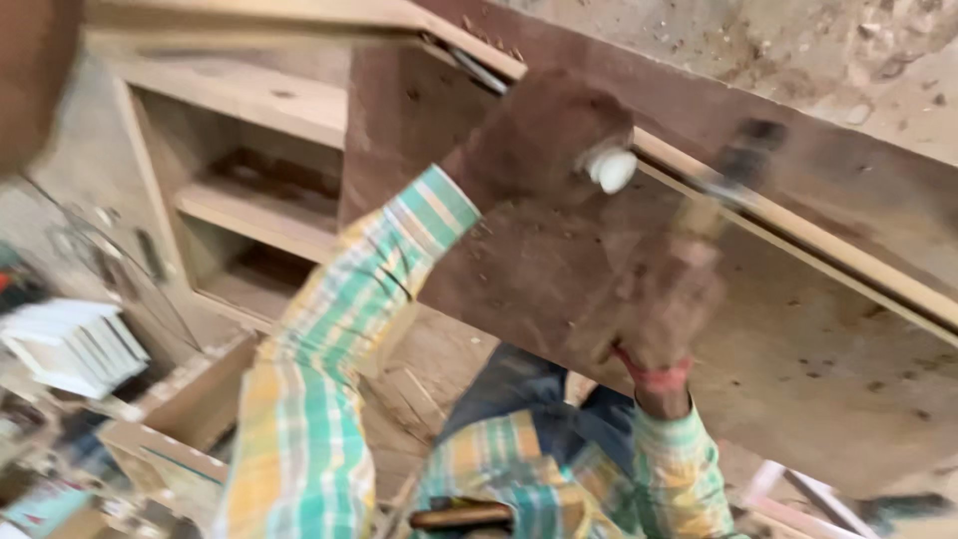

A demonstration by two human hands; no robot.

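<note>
Overhead, a dark brown plywood panel (798, 329) with a pale wood edge strip fills the frame's three o'clock side. The left hand (544, 140) presses it, clenching a small white object (611, 170); the right hand (664, 299) grips a blurred hammer (723, 185).

The left hand (544, 135) rests on the board (798, 329), right hand (664, 309) beside it, shelves (249, 210) left.

Single head-worn view, tilted and blurred, looking down at close range along both sleeves to the hands (599, 230) against a brown wooden board (798, 329); shelves (249, 200) fill the upper left.
</note>
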